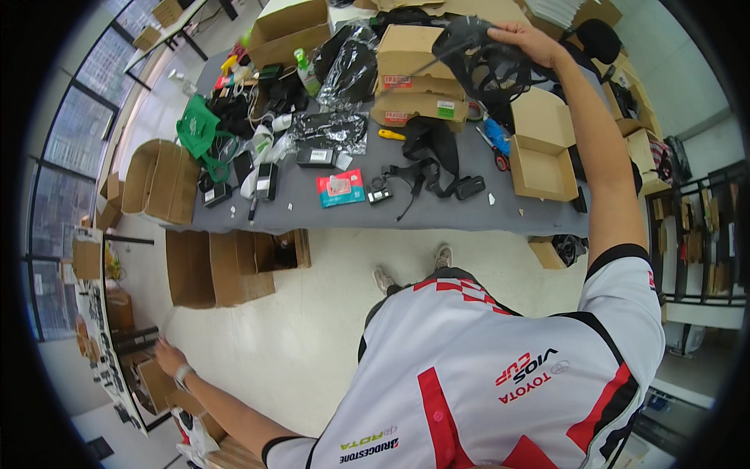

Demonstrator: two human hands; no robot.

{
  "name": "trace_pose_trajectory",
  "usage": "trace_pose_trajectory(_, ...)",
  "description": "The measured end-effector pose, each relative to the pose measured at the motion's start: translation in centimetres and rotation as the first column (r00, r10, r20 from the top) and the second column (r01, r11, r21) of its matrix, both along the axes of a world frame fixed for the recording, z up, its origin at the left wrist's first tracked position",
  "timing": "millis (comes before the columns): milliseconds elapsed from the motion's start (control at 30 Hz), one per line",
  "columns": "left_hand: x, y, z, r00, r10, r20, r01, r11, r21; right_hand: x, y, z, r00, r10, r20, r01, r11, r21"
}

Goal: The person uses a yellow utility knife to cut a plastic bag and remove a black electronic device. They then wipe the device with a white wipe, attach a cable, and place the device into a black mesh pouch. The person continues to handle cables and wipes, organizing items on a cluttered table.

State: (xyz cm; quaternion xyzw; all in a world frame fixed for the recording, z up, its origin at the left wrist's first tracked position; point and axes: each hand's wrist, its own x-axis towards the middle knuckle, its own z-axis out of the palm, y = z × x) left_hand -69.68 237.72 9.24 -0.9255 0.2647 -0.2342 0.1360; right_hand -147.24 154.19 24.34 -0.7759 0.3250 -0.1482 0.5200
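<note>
Gripping a black mesh bag (pixel 476 59), the right hand (pixel 525 37) is closed; the left hand (pixel 168 357) rests open on a cardboard box (pixel 156 383).

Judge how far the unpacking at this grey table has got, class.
Done: open cardboard box sits empty, and pouches and straps are spread over the grey table. In hand: right hand lifts a black mesh bag; left hand touches a flat carton. Left: two closed stacked boxes.

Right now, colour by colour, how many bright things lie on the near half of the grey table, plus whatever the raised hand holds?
Green fabric bag: 1
Teal flat packet with a red edge: 1
Yellow-handled tool: 1
Blue item, too small to identify: 1
Red-handled tool: 1
Black mesh piece gripped in the right hand: 1
Total: 6
</note>
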Motion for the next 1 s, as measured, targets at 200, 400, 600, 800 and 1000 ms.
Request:
trace_pose_trajectory(200,-7.7,3.7,-13.2,0.744,0.585,-0.322,-0.465,0.8,0.379,-1.7,6.1,-4.4,0.973,0.044,-0.227,-0.039,0.999,0.027)
trace_pose_trajectory(400,-16.8,-4.2,-23.9,0.815,-0.042,-0.578,0.002,0.998,-0.069,1.9,18.5,-11.8,0.984,0.162,-0.075,-0.103,0.857,0.505)
trace_pose_trajectory(600,-45.9,-29.6,-16.9,0.046,-0.877,-0.478,0.372,0.459,-0.807,3.4,27.1,-20.8,0.982,0.186,0.025,-0.152,0.706,0.691)
trace_pose_trajectory(800,-53.5,-35.4,-14.8,-0.219,-0.76,-0.612,0.372,0.515,-0.773,0.3,30.6,-23.2,0.984,0.174,-0.029,-0.1,0.686,0.721)
trace_pose_trajectory(1000,-42.9,-33.3,-16.1,0.106,-0.791,-0.602,0.74,0.467,-0.484,-8.1,31.3,-25.2,0.989,0.085,-0.122,-0.003,0.832,0.555)
